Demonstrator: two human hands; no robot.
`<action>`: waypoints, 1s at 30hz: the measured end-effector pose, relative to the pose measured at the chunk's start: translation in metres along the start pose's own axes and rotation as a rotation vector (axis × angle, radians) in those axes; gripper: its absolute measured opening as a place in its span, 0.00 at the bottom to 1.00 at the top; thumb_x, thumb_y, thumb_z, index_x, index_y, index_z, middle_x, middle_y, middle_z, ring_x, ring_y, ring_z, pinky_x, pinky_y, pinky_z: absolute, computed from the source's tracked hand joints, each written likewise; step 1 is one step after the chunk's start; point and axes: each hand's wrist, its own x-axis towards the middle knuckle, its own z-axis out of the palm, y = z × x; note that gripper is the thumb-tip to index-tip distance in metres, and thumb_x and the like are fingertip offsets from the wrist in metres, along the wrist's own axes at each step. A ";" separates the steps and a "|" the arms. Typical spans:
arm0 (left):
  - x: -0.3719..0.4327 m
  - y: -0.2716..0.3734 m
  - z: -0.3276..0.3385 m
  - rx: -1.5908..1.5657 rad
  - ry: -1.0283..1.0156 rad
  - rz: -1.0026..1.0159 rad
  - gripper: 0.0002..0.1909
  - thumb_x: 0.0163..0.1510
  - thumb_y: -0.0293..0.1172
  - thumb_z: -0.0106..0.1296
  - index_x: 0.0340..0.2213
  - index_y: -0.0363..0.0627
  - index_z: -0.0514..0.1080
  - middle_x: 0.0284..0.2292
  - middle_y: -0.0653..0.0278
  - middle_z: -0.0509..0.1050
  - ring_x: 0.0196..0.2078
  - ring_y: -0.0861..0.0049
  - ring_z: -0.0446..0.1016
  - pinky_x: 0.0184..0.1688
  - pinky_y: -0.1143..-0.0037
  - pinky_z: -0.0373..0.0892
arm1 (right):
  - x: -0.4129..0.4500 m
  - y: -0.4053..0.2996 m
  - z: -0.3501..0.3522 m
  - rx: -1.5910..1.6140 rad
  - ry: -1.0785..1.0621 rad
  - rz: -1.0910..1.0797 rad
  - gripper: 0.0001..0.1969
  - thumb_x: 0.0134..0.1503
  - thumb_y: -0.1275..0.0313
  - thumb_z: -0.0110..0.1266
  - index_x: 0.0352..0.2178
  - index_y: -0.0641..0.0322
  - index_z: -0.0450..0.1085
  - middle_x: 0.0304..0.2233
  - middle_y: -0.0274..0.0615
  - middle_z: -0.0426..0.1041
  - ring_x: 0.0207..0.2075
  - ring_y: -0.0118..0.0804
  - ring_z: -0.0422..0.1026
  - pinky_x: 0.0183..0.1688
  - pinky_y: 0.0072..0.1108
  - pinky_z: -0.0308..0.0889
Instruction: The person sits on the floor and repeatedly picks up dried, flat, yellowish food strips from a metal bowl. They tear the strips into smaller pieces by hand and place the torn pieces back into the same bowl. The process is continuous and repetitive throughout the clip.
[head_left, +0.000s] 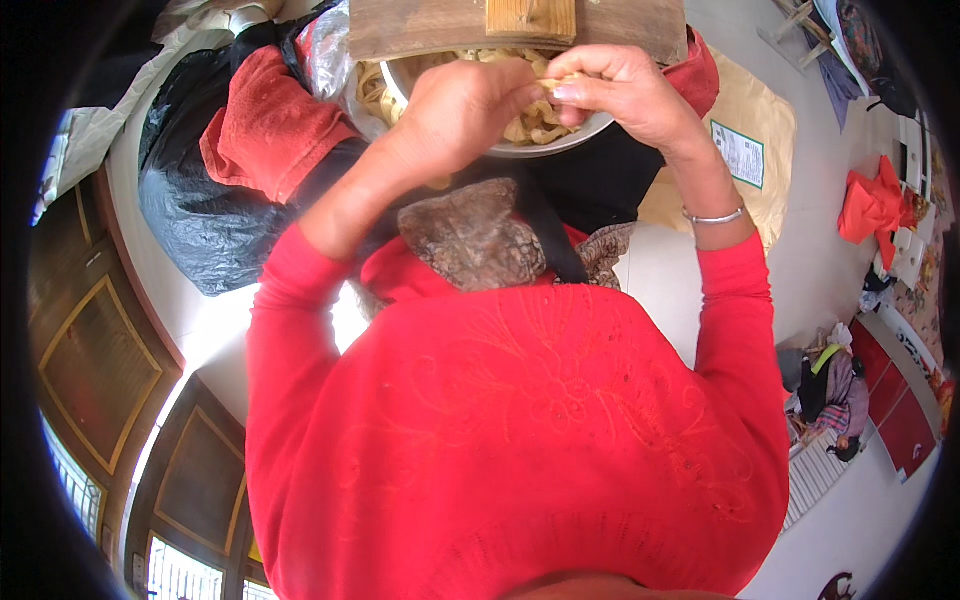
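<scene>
Both of my hands meet over a white-rimmed bowl (540, 150) that holds pale yellow-brown curled pieces (536, 124); their material I cannot tell. A small pale piece (553, 84) is pinched between my left hand (469, 105), fingers curled, and the thumb and fingertips of my right hand (619, 90). Behind the bowl, a wooden board (420, 26) carries a small wood block (530, 19) with what looks like a metal pin in it. More such pieces lie in a clear plastic bag (371, 94) at the bowl's left side.
A red towel (274, 124) and a black plastic bag (202, 217) are at the left. A tan sack (772, 127) with a printed label lies on the floor at the right. Further right are a red cloth or bag (870, 202) and a person (840, 390) in the distance.
</scene>
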 end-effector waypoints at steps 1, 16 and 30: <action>0.000 -0.002 -0.004 -0.132 -0.082 -0.059 0.11 0.56 0.35 0.48 0.28 0.37 0.69 0.20 0.62 0.68 0.22 0.71 0.67 0.26 0.74 0.64 | -0.002 -0.001 -0.004 -0.028 -0.008 0.021 0.11 0.54 0.73 0.54 0.38 0.68 0.70 0.25 0.35 0.72 0.24 0.21 0.69 0.28 0.13 0.65; 0.070 -0.044 -0.039 -0.536 -0.025 -0.310 0.09 0.56 0.29 0.47 0.37 0.42 0.71 0.25 0.75 0.68 0.28 0.89 0.63 0.30 0.86 0.60 | 0.046 0.002 -0.023 -0.165 0.529 -0.285 0.07 0.57 0.74 0.49 0.33 0.67 0.71 0.22 0.31 0.69 0.21 0.18 0.65 0.25 0.12 0.63; 0.046 -0.052 0.001 -0.385 0.191 -0.316 0.07 0.54 0.29 0.48 0.30 0.37 0.70 0.22 0.68 0.71 0.22 0.85 0.67 0.25 0.82 0.64 | 0.041 0.008 0.009 -1.046 0.813 -0.773 0.08 0.47 0.70 0.56 0.29 0.60 0.72 0.29 0.42 0.73 0.35 0.42 0.69 0.37 0.29 0.64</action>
